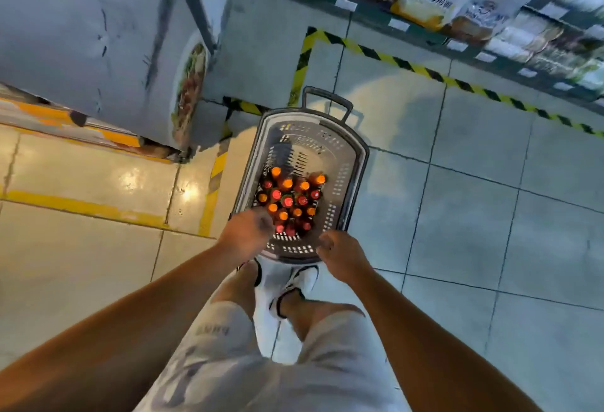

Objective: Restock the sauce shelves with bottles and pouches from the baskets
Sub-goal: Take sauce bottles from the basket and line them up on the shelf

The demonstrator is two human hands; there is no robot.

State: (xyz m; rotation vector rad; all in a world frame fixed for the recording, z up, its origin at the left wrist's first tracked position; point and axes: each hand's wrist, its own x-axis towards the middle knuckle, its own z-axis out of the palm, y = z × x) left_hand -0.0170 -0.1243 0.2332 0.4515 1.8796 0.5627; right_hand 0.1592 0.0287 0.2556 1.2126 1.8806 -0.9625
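A grey plastic basket (354, 163) with a dark pull handle stands on the tiled floor right in front of my feet. Its near half holds several upright sauce bottles (289, 201) with orange and red caps; the far half is bare. My left hand (246, 232) reaches over the basket's near left rim, its fingers spread just beside the nearest caps and holding nothing. My right hand (343, 256) hovers at the near right rim, fingers loosely curled, with nothing in it.
A grey pillar (98, 35) with a food poster rises at the left. Shelves (457, 13) of bagged goods run along the top right. Black-and-yellow hazard tape (425, 71) marks the floor beyond the basket. Open tiles lie to the right.
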